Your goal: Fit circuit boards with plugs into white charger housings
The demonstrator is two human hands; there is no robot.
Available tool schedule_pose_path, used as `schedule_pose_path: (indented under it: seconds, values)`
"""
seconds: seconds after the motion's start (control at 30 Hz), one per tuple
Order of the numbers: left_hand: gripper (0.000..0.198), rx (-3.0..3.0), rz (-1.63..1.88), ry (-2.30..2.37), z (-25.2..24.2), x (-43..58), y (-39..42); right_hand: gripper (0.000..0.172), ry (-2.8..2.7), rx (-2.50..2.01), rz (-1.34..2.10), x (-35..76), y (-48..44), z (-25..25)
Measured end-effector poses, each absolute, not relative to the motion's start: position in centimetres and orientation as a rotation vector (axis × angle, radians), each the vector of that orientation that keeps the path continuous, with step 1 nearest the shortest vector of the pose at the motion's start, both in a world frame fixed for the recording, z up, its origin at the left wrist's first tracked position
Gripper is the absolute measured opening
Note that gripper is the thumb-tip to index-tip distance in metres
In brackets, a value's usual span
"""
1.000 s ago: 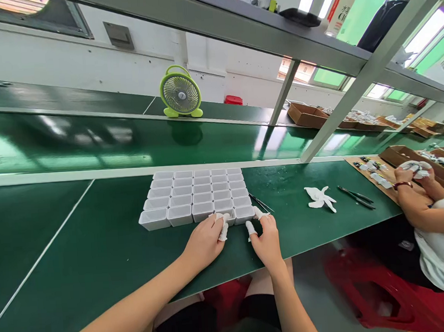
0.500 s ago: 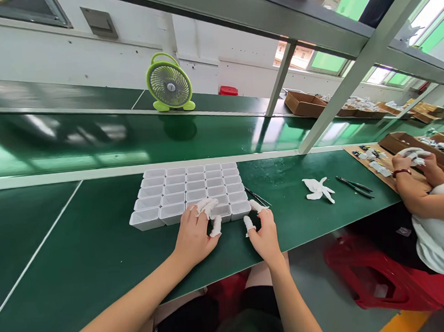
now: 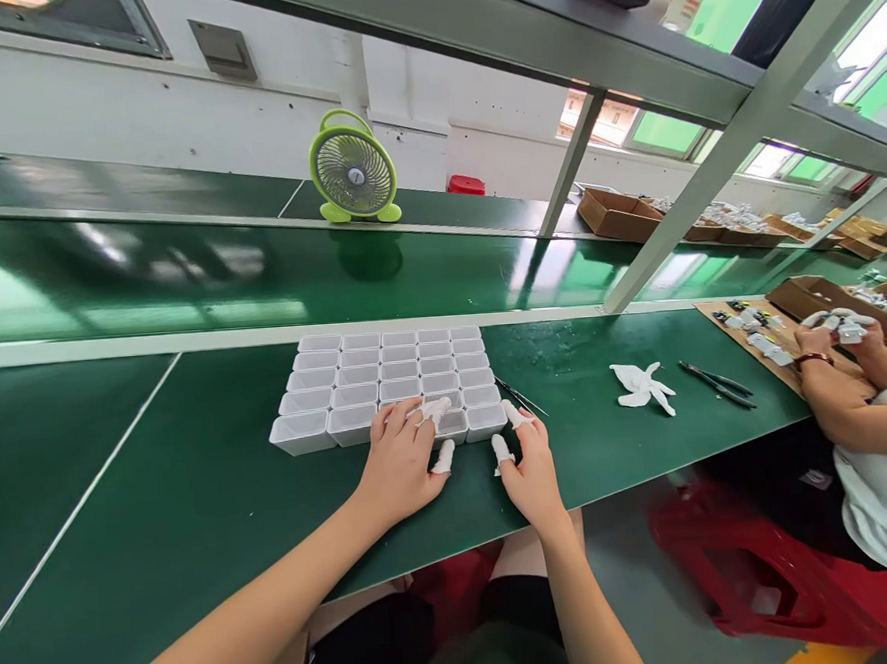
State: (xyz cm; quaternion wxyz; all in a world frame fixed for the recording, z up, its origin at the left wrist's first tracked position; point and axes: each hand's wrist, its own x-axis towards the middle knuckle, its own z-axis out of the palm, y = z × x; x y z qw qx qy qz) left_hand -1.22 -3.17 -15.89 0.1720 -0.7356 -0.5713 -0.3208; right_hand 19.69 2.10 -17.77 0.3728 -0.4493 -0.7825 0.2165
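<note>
A block of small white open-topped plastic bins stands in rows on the green table. My left hand lies over the front row, fingers stretched across the bin rims and thumb apart in front. White coverings wrap some of its fingertips. At the block's front right corner is my right hand, its white-covered thumb and forefinger apart and nothing visible between them. The forefinger is close to the corner bin; whether it touches is unclear. Dark tweezers lie just right of the bins.
A white glove-like piece and dark-handled pliers lie to the right. Farther right, a co-worker's hands hold white parts beside a cardboard box. A green fan stands on the rear ledge; a metal post slants up from the table.
The whole view has shifted slightly. My left hand's fingers lie flatter across the front bins. My right hand has stayed at the corner. The co-worker's hands have moved a little with the parts.
</note>
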Motion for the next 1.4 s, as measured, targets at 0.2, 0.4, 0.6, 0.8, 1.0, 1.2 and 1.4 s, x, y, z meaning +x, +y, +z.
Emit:
schedule_pose_path:
  seconds: [0.2,0.4,0.6,0.8,1.0,1.2,1.4]
  values:
    - [0.043,-2.127,-0.881,-1.646,-15.96,-1.33,-3.16,0.039,-2.018,-1.169,0.562,19.79,2.07,-17.63]
    - [0.037,-2.18,-0.866,-1.655,-15.98,-1.71,-3.07,0.041,-2.072,-1.163,0.568,19.71,2.13,-17.74]
    - [0.039,-2.167,-0.872,-1.639,-16.09,-1.68,-2.99,0.043,-2.084,-1.149,0.556,19.68,2.29,-17.73]
    - [0.038,-2.179,-0.865,-1.649,-16.04,-1.64,-3.05,0.042,-2.077,-1.203,0.555,19.6,2.38,-17.97]
    - [0.03,-2.201,-0.865,-1.637,-15.91,-1.69,-3.05,0.034,-2.113,-1.213,0.578,19.46,2.46,-17.88]
    - [0.035,-2.201,-0.897,-1.632,-16.12,-1.75,-3.06,0.04,-2.103,-1.195,0.609,19.71,2.51,-17.87]
    - [0.034,-2.224,-0.908,-1.574,-16.03,-1.95,-3.18,0.048,-2.064,-1.18,0.6,20.05,2.38,-17.76]
